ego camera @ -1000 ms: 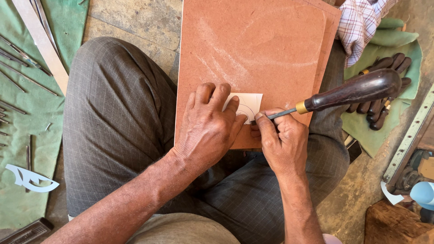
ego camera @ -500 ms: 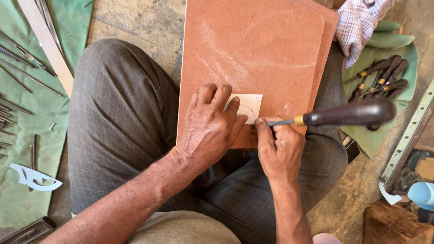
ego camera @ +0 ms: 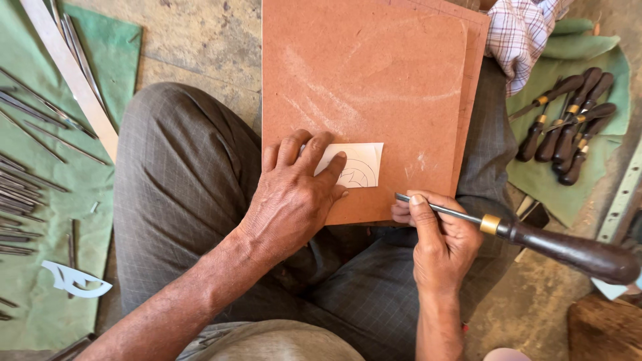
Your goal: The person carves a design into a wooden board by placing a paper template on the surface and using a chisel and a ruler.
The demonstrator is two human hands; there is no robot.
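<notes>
A reddish-brown board (ego camera: pixel 374 87) rests on my lap. On its near part lies a small white paper (ego camera: pixel 360 164) with a curved line drawing. My left hand (ego camera: pixel 294 194) lies flat on the board, fingertips pinning the paper's left edge. My right hand (ego camera: pixel 438 241) grips the steel shaft of a chisel (ego camera: pixel 535 235) with a brass ferrule and dark wooden handle. The blade tip hovers just off the board's lower right corner, away from the paper.
Several dark-handled chisels (ego camera: pixel 568 124) lie on a green cloth (ego camera: pixel 568 167) at the right, beside a checked cloth (ego camera: pixel 525 33). On the left, a green mat (ego camera: pixel 40 200) holds thin metal rods, a ruler (ego camera: pixel 67 67) and a white curved template (ego camera: pixel 73 281). A concrete floor lies beneath.
My right hand has drawn the chisel back from the paper, down and to the right past the board's edge. The handle now tilts lower. My left hand stays on the paper.
</notes>
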